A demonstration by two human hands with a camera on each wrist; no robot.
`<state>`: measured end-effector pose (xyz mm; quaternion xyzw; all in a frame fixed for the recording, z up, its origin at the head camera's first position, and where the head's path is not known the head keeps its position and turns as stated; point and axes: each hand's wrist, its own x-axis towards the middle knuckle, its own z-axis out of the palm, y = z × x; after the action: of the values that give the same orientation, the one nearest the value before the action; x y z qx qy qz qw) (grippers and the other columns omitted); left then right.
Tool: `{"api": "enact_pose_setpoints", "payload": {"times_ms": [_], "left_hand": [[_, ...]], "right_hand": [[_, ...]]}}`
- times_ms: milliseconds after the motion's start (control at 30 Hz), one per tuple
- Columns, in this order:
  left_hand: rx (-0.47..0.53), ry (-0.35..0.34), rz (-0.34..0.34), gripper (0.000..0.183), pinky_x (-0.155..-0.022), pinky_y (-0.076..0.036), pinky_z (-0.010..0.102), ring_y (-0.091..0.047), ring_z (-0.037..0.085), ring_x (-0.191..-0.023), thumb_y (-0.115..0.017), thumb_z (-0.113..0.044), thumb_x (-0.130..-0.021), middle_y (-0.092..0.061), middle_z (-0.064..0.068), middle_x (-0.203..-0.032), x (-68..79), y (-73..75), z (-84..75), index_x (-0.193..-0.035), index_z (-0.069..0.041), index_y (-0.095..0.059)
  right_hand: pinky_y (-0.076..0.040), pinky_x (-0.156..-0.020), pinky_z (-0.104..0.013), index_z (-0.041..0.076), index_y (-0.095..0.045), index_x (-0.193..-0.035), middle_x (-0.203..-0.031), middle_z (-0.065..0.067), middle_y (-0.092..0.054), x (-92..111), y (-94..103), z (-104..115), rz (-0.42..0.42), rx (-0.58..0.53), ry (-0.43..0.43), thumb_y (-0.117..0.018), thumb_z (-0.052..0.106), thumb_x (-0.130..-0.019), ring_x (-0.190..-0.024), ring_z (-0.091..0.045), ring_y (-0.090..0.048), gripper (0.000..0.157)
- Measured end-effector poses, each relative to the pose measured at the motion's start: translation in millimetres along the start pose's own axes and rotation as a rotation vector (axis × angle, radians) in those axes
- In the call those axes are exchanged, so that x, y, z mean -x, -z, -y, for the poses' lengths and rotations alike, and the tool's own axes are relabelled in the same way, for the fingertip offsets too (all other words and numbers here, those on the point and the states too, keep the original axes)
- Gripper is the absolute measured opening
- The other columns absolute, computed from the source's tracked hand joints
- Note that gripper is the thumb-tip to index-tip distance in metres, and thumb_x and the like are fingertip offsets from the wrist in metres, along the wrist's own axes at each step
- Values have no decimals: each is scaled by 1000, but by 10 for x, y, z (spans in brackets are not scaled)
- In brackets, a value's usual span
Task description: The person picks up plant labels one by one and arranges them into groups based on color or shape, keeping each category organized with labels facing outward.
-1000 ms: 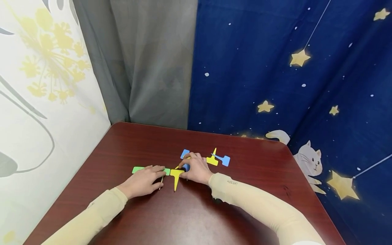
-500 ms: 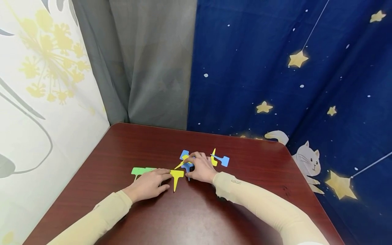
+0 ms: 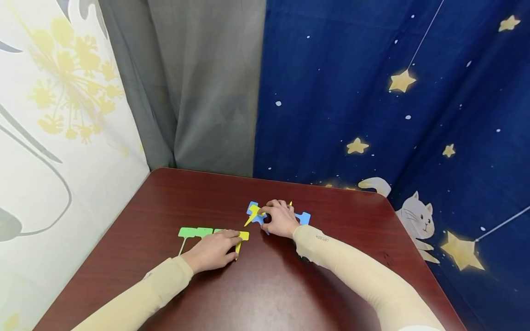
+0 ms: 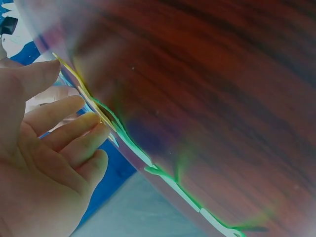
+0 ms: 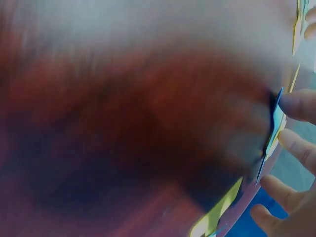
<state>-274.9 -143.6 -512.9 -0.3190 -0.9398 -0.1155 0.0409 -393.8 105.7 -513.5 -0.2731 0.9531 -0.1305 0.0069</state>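
Both hands have shifted rightward: the left hand [image 3: 214, 250] rests extended fingers on a yellow T-shaped plastic tag [image 3: 244, 236], green T-shaped plastic tags [image 3: 188, 232] to its left; the right hand [image 3: 281, 220] pinches a blue T-shaped plastic tag [image 3: 258, 219], another yellow tag [image 3: 253, 211] beside its fingertips.

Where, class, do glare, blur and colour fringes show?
Head: pale glare on the table. Left wrist: whitish haze at upper left, green glow fringing the green tags. Right wrist: table heavily blurred, pale haze across the top, blue tag clearer.
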Motion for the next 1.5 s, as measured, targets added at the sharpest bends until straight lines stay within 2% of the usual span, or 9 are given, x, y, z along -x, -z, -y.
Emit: {"api": "enact_pose_setpoints", "payload": {"times_ms": [133, 233, 367, 467, 700, 833, 1067, 1333, 1500], "left_hand": [[13, 21, 17, 42, -97, -51, 48, -56, 33, -127, -71, -30, -93, -58, 14, -139, -14, 4, -4, -128, -5, -69], [29, 32, 24, 44, -104, -46, 48, -55, 33, -128, -70, -31, -94, -57, 15, -140, -13, 10, 2, -129, -4, -68], [25, 51, 34, 47, -106, -44, 46, -55, 31, -130, -69, -35, -95, -57, 13, -141, -11, 5, 19, -131, -6, -67], [20, 56, 35, 49, -102, -48, 48, -55, 32, -129, -70, -38, -94, -57, 12, -141, -2, -1, 24, -131, -6, -67], [0, 23, 26, 49, -93, -53, 49, -58, 32, -125, -73, -36, -92, -59, 15, -138, 7, 9, 5, -128, -3, -69], [-16, 2, 22, 49, -94, -53, 48, -58, 31, -125, -73, -36, -92, -59, 15, -137, -10, 9, 0, -128, -3, -68], [-23, -5, 15, 50, -94, -53, 47, -58, 30, -125, -72, -39, -92, -59, 14, -138, -23, -13, 12, -128, -4, -69], [-31, -15, 15, 50, -95, -52, 47, -59, 31, -124, -72, -38, -92, -59, 16, -138, -30, -33, 6, -128, -3, -68], [-45, -20, 16, 50, -93, -54, 47, -60, 32, -122, -72, -37, -92, -60, 16, -137, -23, -48, -6, -128, -3, -68]], "right_hand": [[-24, -107, -65, 33, -69, -127, -143, -5, -49, -41, 41, -102, 9, -20, 8, -76, 35, -86, -135, -33, -35, 42], [-27, -106, -65, 31, -69, -129, -141, -4, -51, -77, 72, -126, -8, -43, -6, -76, 34, -87, -132, -33, -38, 43], [-30, -105, -60, 28, -68, -131, -136, -2, -54, -158, 97, -86, -67, -75, -79, -73, 37, -89, -125, -29, -43, 43], [-30, -104, -58, 26, -70, -127, -132, -1, -56, -225, 82, -21, -104, -66, -142, -71, 46, -90, -121, -27, -44, 42], [-30, -96, -57, 17, -72, -124, -126, -6, -55, -286, -19, 143, -116, -26, -219, -74, 67, -79, -114, -30, -42, 67], [-27, -103, -61, 16, -70, -124, -128, -7, -54, -286, -71, 163, -105, 25, -246, -75, 70, -75, -118, -32, -42, 74], [-23, -108, -67, 16, -68, -119, -125, -7, -55, -296, -81, 149, -125, -1, -256, -81, 66, -72, -120, -33, -43, 69], [-32, -99, -59, 16, -66, -117, -110, -3, -56, -293, -100, 171, -189, -21, -274, -87, 58, -70, -101, -26, -43, 66], [-32, -99, -57, 16, -65, -116, -103, -2, -64, -284, -115, 189, -213, -46, -283, -88, 52, -72, -94, -23, -45, 61]]}}
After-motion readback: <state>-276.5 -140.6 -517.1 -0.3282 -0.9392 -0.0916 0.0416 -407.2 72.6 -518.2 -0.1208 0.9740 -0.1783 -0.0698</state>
